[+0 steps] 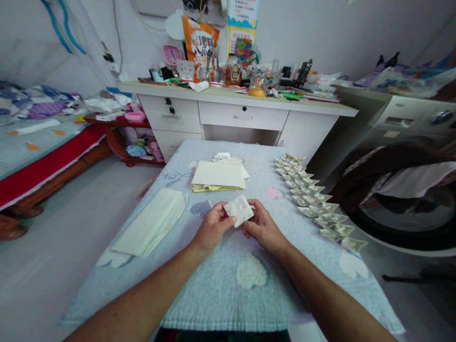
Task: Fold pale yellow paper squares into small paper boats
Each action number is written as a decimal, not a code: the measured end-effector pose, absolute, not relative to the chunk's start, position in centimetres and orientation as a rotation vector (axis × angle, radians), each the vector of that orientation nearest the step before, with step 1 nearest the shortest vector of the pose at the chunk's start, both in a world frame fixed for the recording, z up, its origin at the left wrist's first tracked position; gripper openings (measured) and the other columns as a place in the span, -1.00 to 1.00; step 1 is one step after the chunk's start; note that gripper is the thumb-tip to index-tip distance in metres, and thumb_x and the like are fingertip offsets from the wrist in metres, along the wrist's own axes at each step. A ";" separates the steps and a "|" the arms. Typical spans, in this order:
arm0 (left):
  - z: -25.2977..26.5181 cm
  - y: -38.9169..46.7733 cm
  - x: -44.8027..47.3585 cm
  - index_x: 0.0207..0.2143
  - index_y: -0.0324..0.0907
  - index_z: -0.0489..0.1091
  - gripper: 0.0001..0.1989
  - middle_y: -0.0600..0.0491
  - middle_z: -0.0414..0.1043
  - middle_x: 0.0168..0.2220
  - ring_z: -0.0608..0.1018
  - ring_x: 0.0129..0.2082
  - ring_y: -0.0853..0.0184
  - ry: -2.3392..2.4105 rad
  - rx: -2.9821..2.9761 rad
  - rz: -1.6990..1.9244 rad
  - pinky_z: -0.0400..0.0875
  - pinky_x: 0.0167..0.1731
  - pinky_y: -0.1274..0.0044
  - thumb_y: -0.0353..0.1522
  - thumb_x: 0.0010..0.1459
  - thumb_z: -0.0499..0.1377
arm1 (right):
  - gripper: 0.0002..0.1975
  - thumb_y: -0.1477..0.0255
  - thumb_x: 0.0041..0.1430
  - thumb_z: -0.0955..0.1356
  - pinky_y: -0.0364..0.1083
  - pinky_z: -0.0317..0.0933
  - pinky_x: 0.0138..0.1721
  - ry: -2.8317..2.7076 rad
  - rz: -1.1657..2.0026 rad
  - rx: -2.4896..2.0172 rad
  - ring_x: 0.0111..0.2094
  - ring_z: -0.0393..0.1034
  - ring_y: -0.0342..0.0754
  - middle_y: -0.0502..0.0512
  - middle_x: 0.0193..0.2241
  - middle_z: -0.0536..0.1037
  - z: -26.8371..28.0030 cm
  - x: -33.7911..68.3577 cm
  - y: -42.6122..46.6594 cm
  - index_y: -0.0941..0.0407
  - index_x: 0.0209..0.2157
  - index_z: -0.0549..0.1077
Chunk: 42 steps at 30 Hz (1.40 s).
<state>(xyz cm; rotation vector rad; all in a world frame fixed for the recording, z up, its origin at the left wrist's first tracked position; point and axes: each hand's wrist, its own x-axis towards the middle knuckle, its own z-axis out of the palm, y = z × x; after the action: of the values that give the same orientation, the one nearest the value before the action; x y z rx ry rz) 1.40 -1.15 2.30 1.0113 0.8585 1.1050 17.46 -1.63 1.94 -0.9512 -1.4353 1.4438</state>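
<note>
Between my two hands a small folded square of white paper [239, 211] is held above the cloth-covered table. My left hand [214, 222] grips its left side, thumb on top. On the right side, my right hand [262, 222] pinches the edge, with some of its fingers hidden behind the paper. A stack of cream paper sheets [218, 175] lies just beyond my hands. To the left rests a pile of long pale-green paper sheets [151, 222]. Several folded paper boats [308, 194] stand in a slanting row along the right side of the table.
The table wears a blue patterned cloth [213, 289]. Behind it is a white desk [245, 115] loaded with jars, a pink clock [172, 54] and an orange snack bag [200, 47]. A washing machine [399, 118] stands at the right, a bed [42, 128] at the left.
</note>
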 end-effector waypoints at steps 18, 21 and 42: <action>2.4 -1.4 0.3 -0.06 -0.17 0.30 -0.61 0.21 0.17 -0.59 0.22 -0.63 0.49 0.942 1.157 1.019 0.08 -0.59 0.62 -0.13 0.15 0.12 | -0.88 0.52 0.18 0.31 -0.03 0.17 -0.18 -1.869 0.551 -0.961 -0.24 0.28 -0.03 0.07 -0.34 0.40 3.0 18.1 -1.9 0.07 -0.26 0.46; 2.8 -1.5 -0.2 -0.13 -0.13 0.41 -0.71 0.12 0.28 -0.41 0.32 -0.45 0.42 1.122 1.493 1.182 0.23 -0.40 0.58 -0.20 0.14 0.16 | -0.94 0.47 0.20 0.31 -0.06 0.16 -0.23 -1.820 0.640 -0.958 -0.31 0.28 -0.06 0.03 -0.42 0.40 3.1 18.1 -2.0 0.08 -0.32 0.44; 1.9 -1.2 0.4 -0.33 -0.23 0.41 -0.82 0.12 0.37 -0.49 0.39 -0.49 0.43 0.961 1.377 1.032 0.25 -0.46 0.61 -0.28 0.08 0.22 | -0.86 0.40 0.06 0.40 -0.01 0.11 -0.12 -1.906 0.536 -1.044 -0.17 0.19 0.01 0.07 -0.28 0.29 3.1 17.4 -2.6 0.09 -0.32 0.38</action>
<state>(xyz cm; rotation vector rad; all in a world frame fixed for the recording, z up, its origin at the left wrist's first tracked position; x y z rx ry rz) 0.40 -1.23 1.95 1.3771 0.9608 1.0316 17.43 -2.59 3.08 -1.0438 -1.9063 0.5359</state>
